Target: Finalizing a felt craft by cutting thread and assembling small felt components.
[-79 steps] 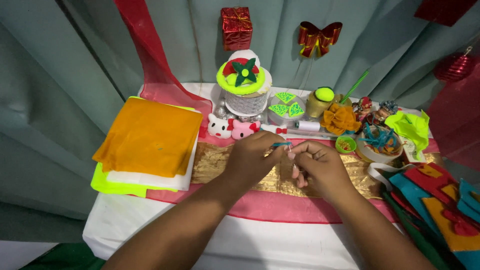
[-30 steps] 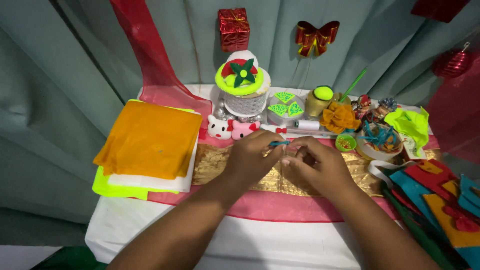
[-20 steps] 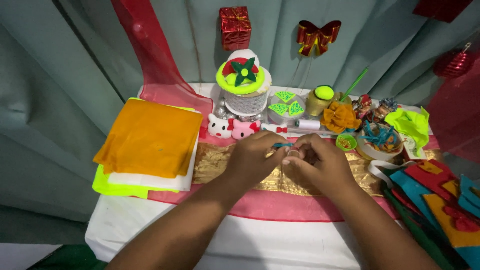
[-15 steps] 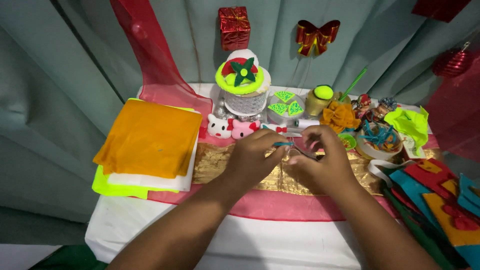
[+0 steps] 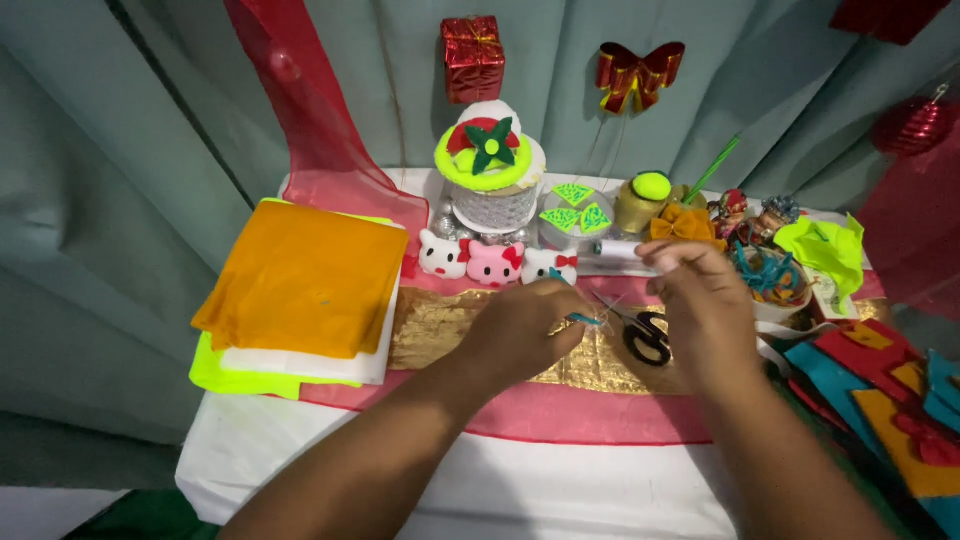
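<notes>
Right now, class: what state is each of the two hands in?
Left hand: closed, pinching a small teal piece.
Right hand: fingers curled shut above the scissors; what it holds cannot be told.

We see an orange felt sheet [image 5: 305,275] over white and neon-yellow sheets [image 5: 240,375], a crinkled gold foil strip [image 5: 440,325] on translucent red mesh cloth [image 5: 560,412], black-handled scissors [image 5: 645,335], and a pink cat-face figure [image 5: 496,263] between two white ones.

We are seeing the small blue piece [image 5: 585,319] mostly hiding inside the left hand [image 5: 522,328]; the felt pieces [image 5: 900,400] are running off the right edge.
</notes>
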